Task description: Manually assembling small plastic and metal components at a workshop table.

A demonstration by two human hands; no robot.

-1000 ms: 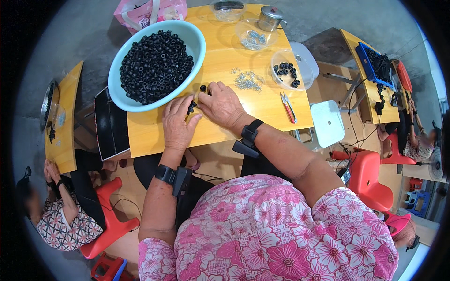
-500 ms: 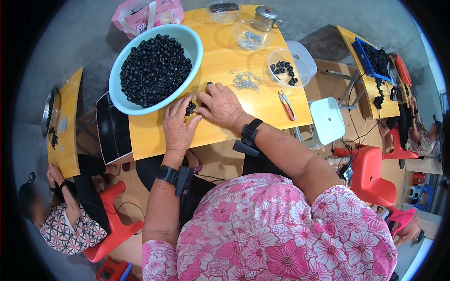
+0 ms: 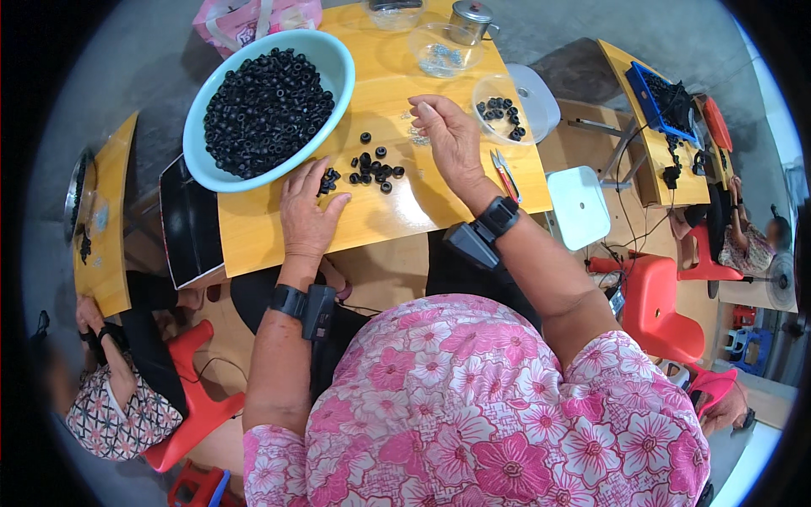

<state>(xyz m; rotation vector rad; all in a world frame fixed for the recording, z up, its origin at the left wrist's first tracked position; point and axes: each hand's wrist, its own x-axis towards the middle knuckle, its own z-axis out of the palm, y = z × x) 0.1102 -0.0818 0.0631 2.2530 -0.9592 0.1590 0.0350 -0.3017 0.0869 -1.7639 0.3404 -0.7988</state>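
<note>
My left hand [image 3: 308,207] lies on the yellow table with its fingers and thumb apart, open, beside a small cluster of black pieces [image 3: 328,181]. To its right, several small black ring-shaped pieces [image 3: 375,171] are scattered loose. My right hand [image 3: 456,144] is over the small shiny metal bits [image 3: 417,136], which it partly covers. Its fingers point left, bent and slightly apart, and nothing shows in them. A large light-blue basin [image 3: 191,152] full of the same black rings stands beyond my left hand.
Right of my right hand are red-handled snips [image 3: 507,176] and a clear tub [image 3: 534,127] with black rings. Farther back stand another clear bowl [image 3: 420,42] and a metal mug [image 3: 473,15]. A pale green stool [image 3: 578,207] is at the table's right; people sit at both sides.
My right hand has lifted away from my left and moved right, over the metal bits. Black rings now lie loose where it was. My left hand stays beside the cluster.
</note>
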